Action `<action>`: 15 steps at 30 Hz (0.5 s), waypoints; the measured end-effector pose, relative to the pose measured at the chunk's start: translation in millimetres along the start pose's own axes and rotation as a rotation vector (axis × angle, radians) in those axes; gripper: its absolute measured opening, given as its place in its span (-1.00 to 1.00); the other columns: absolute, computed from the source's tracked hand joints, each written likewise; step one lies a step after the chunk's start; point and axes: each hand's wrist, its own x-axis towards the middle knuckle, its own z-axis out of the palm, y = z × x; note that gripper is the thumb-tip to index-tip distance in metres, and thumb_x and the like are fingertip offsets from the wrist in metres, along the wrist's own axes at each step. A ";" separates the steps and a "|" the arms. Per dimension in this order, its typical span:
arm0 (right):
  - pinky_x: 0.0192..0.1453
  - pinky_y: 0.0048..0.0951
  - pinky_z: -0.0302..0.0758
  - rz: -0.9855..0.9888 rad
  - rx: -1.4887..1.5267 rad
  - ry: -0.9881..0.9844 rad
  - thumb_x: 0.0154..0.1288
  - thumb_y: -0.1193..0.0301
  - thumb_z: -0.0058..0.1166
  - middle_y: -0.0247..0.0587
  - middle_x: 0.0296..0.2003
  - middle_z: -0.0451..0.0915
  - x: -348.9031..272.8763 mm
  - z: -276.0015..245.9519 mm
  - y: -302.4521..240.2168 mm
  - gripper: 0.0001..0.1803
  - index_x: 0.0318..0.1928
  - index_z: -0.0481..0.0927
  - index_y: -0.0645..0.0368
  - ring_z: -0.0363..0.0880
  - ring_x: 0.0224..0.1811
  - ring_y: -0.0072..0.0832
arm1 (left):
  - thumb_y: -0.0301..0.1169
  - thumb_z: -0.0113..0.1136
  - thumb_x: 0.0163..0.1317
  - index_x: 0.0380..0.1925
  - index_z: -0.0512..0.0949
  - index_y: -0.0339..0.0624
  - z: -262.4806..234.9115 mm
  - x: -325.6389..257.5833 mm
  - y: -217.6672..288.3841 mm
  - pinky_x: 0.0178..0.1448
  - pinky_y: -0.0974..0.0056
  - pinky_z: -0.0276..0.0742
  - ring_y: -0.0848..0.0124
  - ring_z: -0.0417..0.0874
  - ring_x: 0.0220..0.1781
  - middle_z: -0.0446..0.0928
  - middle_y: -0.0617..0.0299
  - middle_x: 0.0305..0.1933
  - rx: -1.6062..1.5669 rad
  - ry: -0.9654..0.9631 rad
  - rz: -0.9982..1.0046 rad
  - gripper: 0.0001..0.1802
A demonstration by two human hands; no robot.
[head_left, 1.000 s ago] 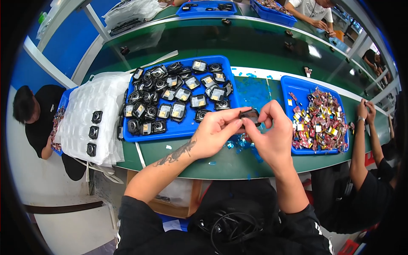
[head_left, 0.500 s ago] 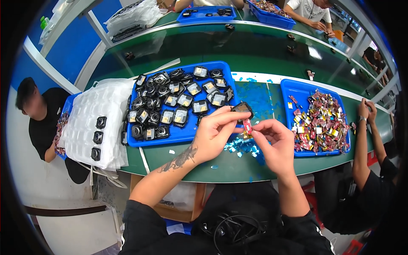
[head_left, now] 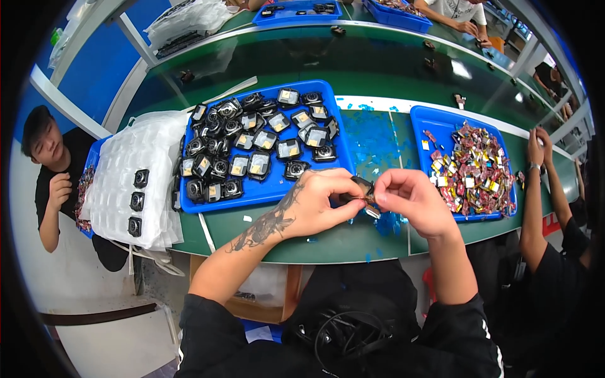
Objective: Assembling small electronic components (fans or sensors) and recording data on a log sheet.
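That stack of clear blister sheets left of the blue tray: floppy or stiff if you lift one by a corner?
Probably floppy. The stack of clear sheets looks thin and see-through, and its lower edge seems to droop over the table edge. Likely light, so one may slide or cling to the next. The three black parts resting on top could slip off if a sheet bends.

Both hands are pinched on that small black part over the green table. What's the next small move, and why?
Probably finish peeling: the left hand holds the small black part while the right hand pinches something at its edge. Blue scraps litter the table below.
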 end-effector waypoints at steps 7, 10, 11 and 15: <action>-0.27 -0.61 0.51 -0.116 -0.136 0.292 0.17 0.55 0.23 -0.38 -0.34 0.55 -4.9 19.7 14.3 -0.84 -0.25 0.54 0.28 0.51 -0.30 -0.67 | -0.44 0.29 0.07 -0.39 0.66 -0.26 1.6 3.6 5.2 -0.37 0.36 0.56 0.38 0.66 -0.41 0.60 0.16 -0.39 -0.029 -0.096 -0.266 -0.87; -0.31 -0.61 0.53 -0.214 -0.376 0.379 0.15 0.56 0.24 -0.34 -0.34 0.56 -5.7 28.2 18.4 -0.81 -0.22 0.54 0.27 0.54 -0.28 -0.64 | -0.51 0.30 0.08 -0.38 0.64 -0.34 6.1 0.7 0.7 -0.39 0.46 0.52 0.54 0.59 -0.40 0.55 0.23 -0.42 -0.107 -0.052 -0.247 -0.88; -0.31 -0.60 0.54 -0.250 -0.373 0.405 0.14 0.57 0.24 -0.30 -0.36 0.57 -5.4 30.1 19.5 -0.80 -0.21 0.54 0.27 0.57 -0.29 -0.62 | -0.52 0.29 0.10 -0.35 0.65 -0.34 7.4 0.0 1.8 -0.35 0.46 0.55 0.54 0.60 -0.39 0.56 0.22 -0.39 -0.122 -0.041 -0.280 -0.88; -0.32 -0.59 0.55 -0.233 -0.388 0.435 0.14 0.57 0.24 -0.29 -0.39 0.57 -5.9 32.4 12.9 -0.82 -0.23 0.56 0.28 0.58 -0.32 -0.61 | -0.52 0.28 0.13 -0.31 0.66 -0.35 5.0 1.1 3.7 -0.27 0.44 0.62 0.53 0.61 -0.33 0.57 0.18 -0.32 -0.110 -0.099 -0.309 -0.86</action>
